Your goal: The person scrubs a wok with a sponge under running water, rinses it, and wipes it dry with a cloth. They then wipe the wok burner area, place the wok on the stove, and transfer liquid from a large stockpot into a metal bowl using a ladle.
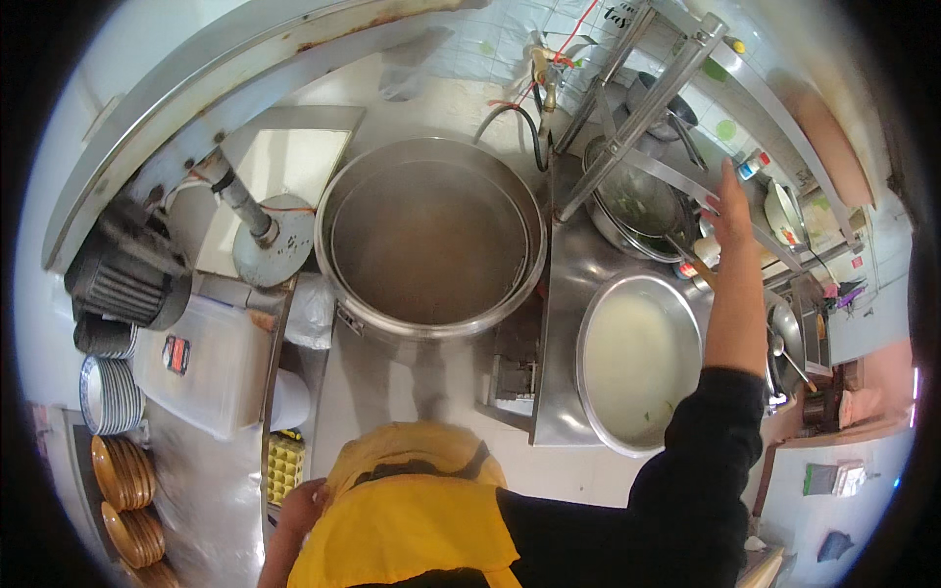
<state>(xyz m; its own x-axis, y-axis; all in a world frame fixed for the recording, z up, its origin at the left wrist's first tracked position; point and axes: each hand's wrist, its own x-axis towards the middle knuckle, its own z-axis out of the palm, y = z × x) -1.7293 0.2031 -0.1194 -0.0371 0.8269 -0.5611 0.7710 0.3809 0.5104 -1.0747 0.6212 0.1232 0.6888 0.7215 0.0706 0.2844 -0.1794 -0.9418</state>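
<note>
My right hand [729, 209] is stretched out over the steel counter at the right, by the metal rail of a rack [673, 176]. Its fingers are spread and nothing shows in them. Below it lies the wooden handle [695, 266] of a mesh strainer [639, 198], which rests in a steel pot [621, 239] with green leaves. A large steel basin [632, 360] of pale, cloudy liquid stands close to my forearm. My left hand [303, 507] hangs low beside my yellow apron [412, 529], its fingers partly hidden. Before me is a big steel stockpot [434, 242] of brownish liquid.
On the left counter [209, 485] are a lidded plastic box [206, 367], stacked white plates [114, 395] and brown plates [121, 470]. A yellow egg tray [285, 467] sits below its edge. A brass tap [548, 73] with a black hose is behind the stockpot. A wok [785, 331] stands far right.
</note>
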